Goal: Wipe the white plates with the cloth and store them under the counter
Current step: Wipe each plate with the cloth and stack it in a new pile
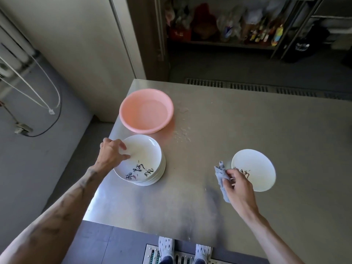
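A stack of white plates [146, 161] with black calligraphy stands near the left edge of the steel counter [238, 126]. My left hand [110, 151] grips the left rim of the top plate, thumb on its inner face. A single white plate [255, 168] lies flat on the counter to the right. Just beside its left rim, my right hand [238, 185] holds a crumpled grey-blue cloth [221, 178]; the cloth hangs over the counter, apart from the stack.
A pink plastic basin [146, 111] sits behind the stack, with water drops [182, 134] on the counter to its right. Beyond the counter are a floor drain grate [247, 86] and shelves with bottles [262, 33]. My feet [182, 252] stand at the near edge.
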`<state>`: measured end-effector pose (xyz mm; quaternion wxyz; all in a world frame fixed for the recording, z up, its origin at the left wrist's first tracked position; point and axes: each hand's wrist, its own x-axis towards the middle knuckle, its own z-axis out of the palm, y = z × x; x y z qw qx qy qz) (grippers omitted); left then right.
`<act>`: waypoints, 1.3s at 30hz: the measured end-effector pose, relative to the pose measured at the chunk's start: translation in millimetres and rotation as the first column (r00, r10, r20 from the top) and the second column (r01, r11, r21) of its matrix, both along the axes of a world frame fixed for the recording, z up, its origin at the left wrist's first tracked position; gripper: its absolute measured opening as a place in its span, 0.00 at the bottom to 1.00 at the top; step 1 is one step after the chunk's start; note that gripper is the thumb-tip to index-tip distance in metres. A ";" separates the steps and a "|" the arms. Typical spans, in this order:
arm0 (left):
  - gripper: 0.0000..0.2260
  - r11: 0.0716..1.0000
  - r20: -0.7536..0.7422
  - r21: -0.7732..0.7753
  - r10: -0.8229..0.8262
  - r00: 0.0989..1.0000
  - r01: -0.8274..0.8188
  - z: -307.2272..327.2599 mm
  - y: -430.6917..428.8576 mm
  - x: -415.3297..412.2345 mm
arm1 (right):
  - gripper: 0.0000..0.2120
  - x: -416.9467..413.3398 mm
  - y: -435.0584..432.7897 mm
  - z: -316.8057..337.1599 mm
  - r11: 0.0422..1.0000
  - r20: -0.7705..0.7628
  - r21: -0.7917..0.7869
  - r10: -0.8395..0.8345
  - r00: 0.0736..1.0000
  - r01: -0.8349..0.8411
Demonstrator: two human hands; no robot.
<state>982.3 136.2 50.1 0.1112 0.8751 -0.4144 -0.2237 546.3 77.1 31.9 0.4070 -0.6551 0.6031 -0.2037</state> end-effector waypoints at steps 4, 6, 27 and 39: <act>0.15 1.000 -0.019 0.010 0.001 1.000 -0.001 -0.2 1.4 6.0 | 0.10 2.7 5.7 -3.5 1.000 -0.028 -0.006 0.009 1.000 -0.009; 0.13 1.000 -0.041 0.003 0.024 0.999 -0.024 0.8 3.9 6.9 | 0.10 4.1 8.3 -4.7 1.000 -0.036 -0.004 0.015 0.999 -0.015; 0.15 0.948 -0.405 -0.302 -0.220 0.888 0.097 -8.9 13.2 -146.1 | 0.09 -14.5 15.6 0.2 0.993 -0.006 -0.122 -0.002 1.000 0.001; 0.19 0.962 -0.451 -0.245 -0.225 0.864 0.122 -128.4 42.4 -234.0 | 0.12 -8.9 60.5 -97.5 0.988 -0.269 -0.066 0.114 0.956 -0.136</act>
